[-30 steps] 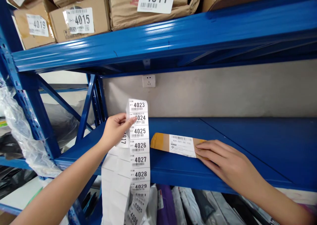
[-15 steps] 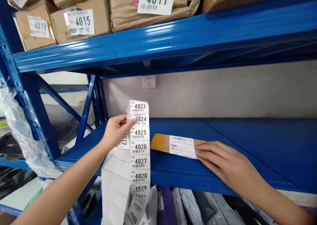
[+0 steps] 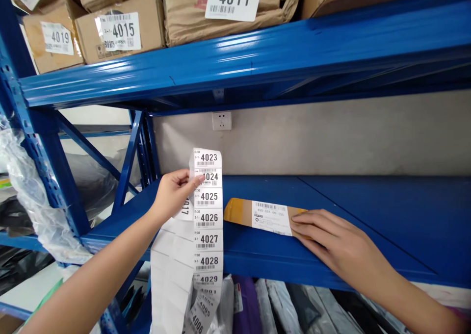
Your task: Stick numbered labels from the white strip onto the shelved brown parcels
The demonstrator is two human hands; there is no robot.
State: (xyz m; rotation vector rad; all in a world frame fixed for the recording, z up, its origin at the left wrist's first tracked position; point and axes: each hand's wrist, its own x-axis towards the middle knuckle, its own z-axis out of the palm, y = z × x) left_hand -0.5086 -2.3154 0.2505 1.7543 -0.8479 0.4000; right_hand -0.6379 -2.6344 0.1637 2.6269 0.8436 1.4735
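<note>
A long strip of white number labels [image 3: 208, 218] hangs from my left hand [image 3: 176, 192], thumb in front near the number 4024. Printed numbers run down it from 4023, and its lower part folds back on itself. My right hand [image 3: 334, 241] has its fingers closed on the right end of a slim cardboard box [image 3: 237, 212] with yellowish tape at its ends. A white shipping label [image 3: 271, 218] faces me from the box. The box is at the blue shelf [image 3: 265, 255], just right of the label strip; whether it rests there fully I cannot tell.
Cardboard boxes [image 3: 121, 32] with number labels line the upper shelf, behind a blue beam [image 3: 235, 64]. A wall socket [image 3: 222, 121] sits on the grey wall. Bagged parcels [image 3: 247, 307] stand packed below. Plastic wrap [image 3: 40, 196] covers part of the left upright [image 3: 55, 177].
</note>
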